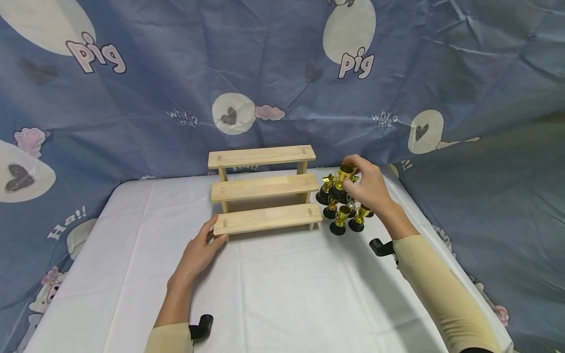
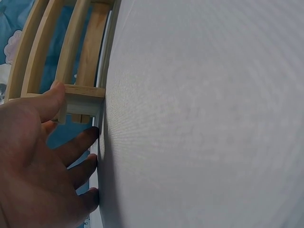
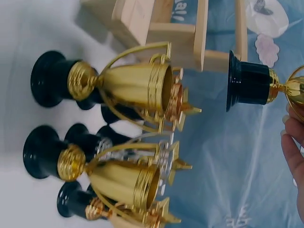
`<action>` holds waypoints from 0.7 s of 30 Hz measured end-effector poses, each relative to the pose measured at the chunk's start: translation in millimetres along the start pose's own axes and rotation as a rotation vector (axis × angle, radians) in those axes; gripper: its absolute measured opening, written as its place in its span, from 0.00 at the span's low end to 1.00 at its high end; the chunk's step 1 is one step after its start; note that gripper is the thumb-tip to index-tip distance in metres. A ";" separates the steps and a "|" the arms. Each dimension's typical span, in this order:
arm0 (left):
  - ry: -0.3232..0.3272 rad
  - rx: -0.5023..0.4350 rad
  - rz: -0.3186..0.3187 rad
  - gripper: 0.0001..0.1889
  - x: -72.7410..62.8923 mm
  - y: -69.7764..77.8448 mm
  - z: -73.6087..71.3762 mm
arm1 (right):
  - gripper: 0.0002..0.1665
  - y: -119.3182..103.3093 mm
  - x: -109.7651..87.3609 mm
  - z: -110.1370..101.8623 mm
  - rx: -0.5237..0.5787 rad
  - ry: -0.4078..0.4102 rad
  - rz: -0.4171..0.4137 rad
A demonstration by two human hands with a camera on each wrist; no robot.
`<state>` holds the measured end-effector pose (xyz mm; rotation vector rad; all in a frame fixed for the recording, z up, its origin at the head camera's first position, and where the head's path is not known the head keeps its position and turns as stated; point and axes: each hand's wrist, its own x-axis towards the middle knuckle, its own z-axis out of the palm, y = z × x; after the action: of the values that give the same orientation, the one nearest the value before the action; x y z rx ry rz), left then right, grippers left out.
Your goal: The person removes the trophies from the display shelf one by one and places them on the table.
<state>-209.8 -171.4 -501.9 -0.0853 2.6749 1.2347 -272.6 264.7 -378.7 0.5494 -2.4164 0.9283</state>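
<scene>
A three-step wooden stand (image 1: 267,219) sits at the back of the white table. My left hand (image 1: 200,252) holds the left end of its lowest step between thumb and index finger. In the left wrist view, the other fingers (image 2: 80,171) are spread, their tips against the tablecloth. My right hand (image 1: 370,186) pinches a gold trophy cup (image 1: 343,175) with a black base, lifted above the others. The right wrist view shows that trophy's base (image 3: 251,83) hanging free, while the fingertips grip its cup. Below stand several small trophies (image 3: 137,88), gold, silver and bronze-coloured, some topped with stars.
The trophies stand in a cluster just right of the wooden stand, close to its lower steps. A blue patterned cloth (image 1: 287,73) hangs directly behind the stand. White tablecloth (image 1: 282,294) stretches in front of the stand to the near side.
</scene>
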 end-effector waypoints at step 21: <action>-0.004 0.021 -0.001 0.44 -0.2 1.5 0.3 | 0.22 32.9 -25.8 -28.0 -0.062 0.043 0.099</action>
<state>-209.7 -170.3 -500.9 -0.0808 2.6830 1.2050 -260.9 311.9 -391.9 0.3858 -2.4433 0.8927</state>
